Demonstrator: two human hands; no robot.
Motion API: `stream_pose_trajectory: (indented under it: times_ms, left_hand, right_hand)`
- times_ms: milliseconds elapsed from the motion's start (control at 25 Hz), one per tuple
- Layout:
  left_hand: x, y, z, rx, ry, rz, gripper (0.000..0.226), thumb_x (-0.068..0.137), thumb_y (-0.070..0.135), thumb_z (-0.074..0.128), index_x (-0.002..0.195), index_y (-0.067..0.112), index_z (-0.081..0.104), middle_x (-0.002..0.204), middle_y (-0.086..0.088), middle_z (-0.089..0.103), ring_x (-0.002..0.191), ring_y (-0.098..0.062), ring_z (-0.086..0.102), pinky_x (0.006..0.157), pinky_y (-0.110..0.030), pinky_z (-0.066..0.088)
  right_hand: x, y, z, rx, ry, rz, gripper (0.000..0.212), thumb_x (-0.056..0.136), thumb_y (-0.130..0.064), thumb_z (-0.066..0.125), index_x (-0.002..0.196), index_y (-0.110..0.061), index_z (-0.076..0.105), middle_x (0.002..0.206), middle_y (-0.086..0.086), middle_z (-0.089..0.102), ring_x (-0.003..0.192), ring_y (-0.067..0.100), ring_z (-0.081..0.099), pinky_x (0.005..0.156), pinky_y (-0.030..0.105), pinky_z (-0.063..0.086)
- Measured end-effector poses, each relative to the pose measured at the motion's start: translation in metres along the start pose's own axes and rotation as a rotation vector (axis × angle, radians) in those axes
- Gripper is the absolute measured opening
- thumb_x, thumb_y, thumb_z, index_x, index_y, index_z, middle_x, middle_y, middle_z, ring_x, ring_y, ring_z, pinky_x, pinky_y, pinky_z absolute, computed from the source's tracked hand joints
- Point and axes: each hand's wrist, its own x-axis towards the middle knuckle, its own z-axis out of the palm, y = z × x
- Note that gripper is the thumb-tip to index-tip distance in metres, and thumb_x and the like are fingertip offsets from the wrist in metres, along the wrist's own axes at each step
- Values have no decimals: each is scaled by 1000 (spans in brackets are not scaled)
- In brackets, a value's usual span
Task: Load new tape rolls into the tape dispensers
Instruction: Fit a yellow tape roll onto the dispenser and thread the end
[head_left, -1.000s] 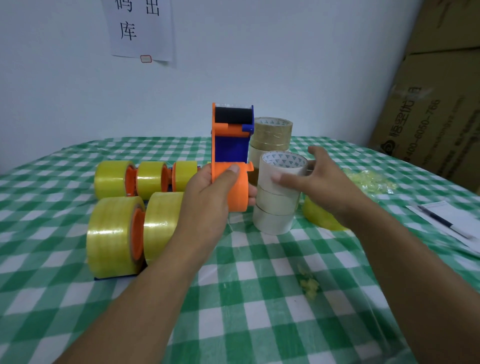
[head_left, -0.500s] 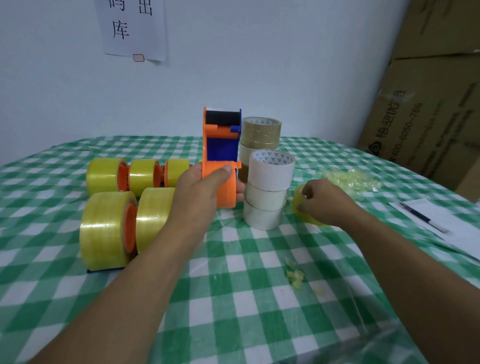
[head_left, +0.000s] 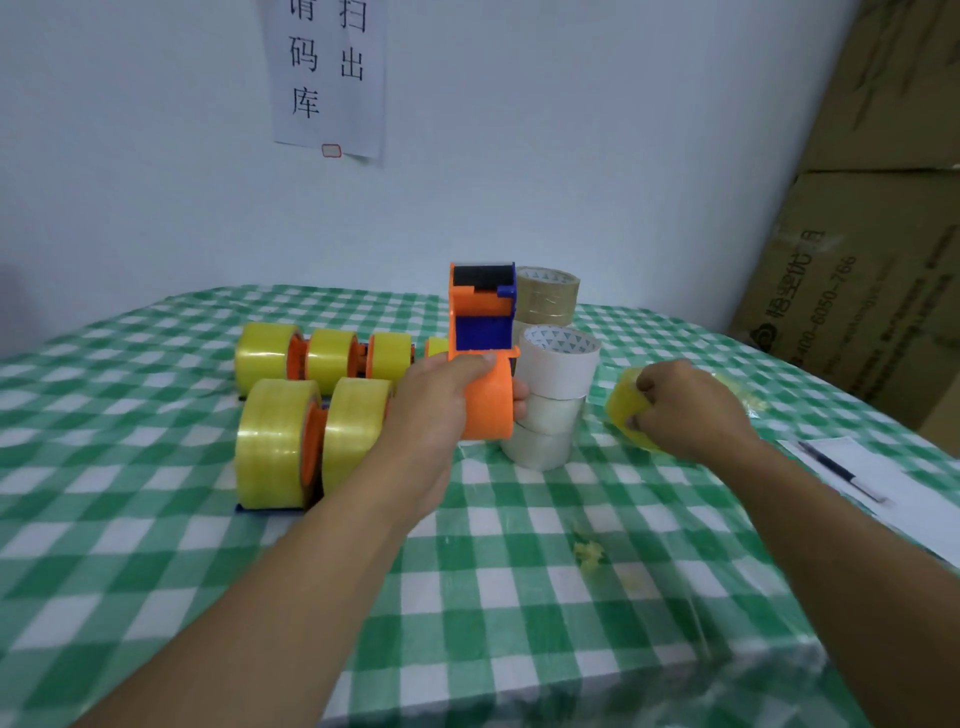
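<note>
My left hand (head_left: 441, 400) grips an orange and blue tape dispenser (head_left: 480, 332) upright above the table, thumb on its orange round body. Its spool carries no roll that I can see. My right hand (head_left: 685, 408) grips a yellow tape roll (head_left: 623, 402) to the right of the dispenser, lifted a little off the cloth. A stack of three white tape rolls (head_left: 553, 400) stands between the two hands, with a brown roll (head_left: 548, 296) on a further stack behind it.
Several yellow rolls on orange dispensers (head_left: 311, 436) lie in two rows at the left on the green checked tablecloth (head_left: 493, 597). A paper with a pen (head_left: 841, 475) lies at the right edge. Tape scraps (head_left: 589, 551) lie near the front. Cardboard boxes (head_left: 883, 260) stand right.
My right hand went from beside the white stack down to the yellow roll on the right, closed round it and raised it slightly. The dispenser in my left hand stayed put.
</note>
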Motion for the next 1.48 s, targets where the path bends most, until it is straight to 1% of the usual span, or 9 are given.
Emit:
stream_pose_trajectory:
  times_ms: [200,480,600,720,800,920,1120,1240,1480]
  left_hand:
    - [-27,15,5,3,-7,-33,15,98,9,48,96,6,63,84,-19,75,73,-31,69,89,-49,55]
    - [-55,26,0,118,38,-48,16,100,17,46,99,13,61,77,-8,77,88,-29,70,91,-48,54]
    - [-62,25,-3,154,60,-79,24,93,28,53,109,13,63,100,-15,76,102,-36,69,95,-53,54]
    - [-65,26,-5,130,106,-75,27,91,32,54,102,12,69,107,-18,72,102,-38,67,97,-57,52]
    - [-65,26,-7,81,142,-64,25,97,29,53,91,14,71,91,-11,74,91,-33,68,92,-51,53]
    - [-67,26,-10,36,110,-45,29,100,39,52,97,21,74,90,-3,78,89,-23,73,80,-38,55]
    - [-72,28,-12,113,31,3,31,101,40,52,96,21,77,90,0,79,81,-13,75,69,-26,51]
    - [-75,31,-10,100,19,-2,32,101,42,51,94,23,77,88,4,79,79,-8,74,63,-19,52]
    - [-80,32,-4,65,-44,-2,45,103,50,40,98,24,76,92,3,79,86,-11,75,66,-24,59]
  right_hand:
    - [-30,-25,-56,448,127,50,33,72,-20,88,99,-10,73,91,8,71,87,28,65,82,42,56]
    - [-93,-74,-85,1011,-35,-75,14,72,-6,86,82,-12,77,82,11,78,75,24,73,74,42,59]
    - [-110,-90,-79,1116,-122,-137,12,76,-6,83,84,-13,78,83,8,79,78,24,76,74,37,61]
    - [-117,-101,-67,1172,-187,-180,23,78,-6,83,99,-5,74,89,11,79,84,27,77,77,41,61]
    - [-121,-105,-58,1171,-205,-193,28,78,-8,84,103,-4,72,92,14,78,87,29,76,80,45,62]
    - [-120,-107,-48,1160,-228,-202,33,75,-11,86,104,-6,71,102,22,73,91,33,74,84,52,61]
    - [-108,-99,-42,1108,-444,-167,85,56,-62,88,126,-20,64,127,4,69,120,24,64,107,52,47]
    - [-110,-97,-42,1210,-581,-166,65,75,-52,79,127,-16,65,119,4,74,110,23,70,103,53,52]
    - [-114,-97,-35,1242,-607,-199,65,72,-48,76,126,-14,65,117,5,75,111,24,70,98,52,55]
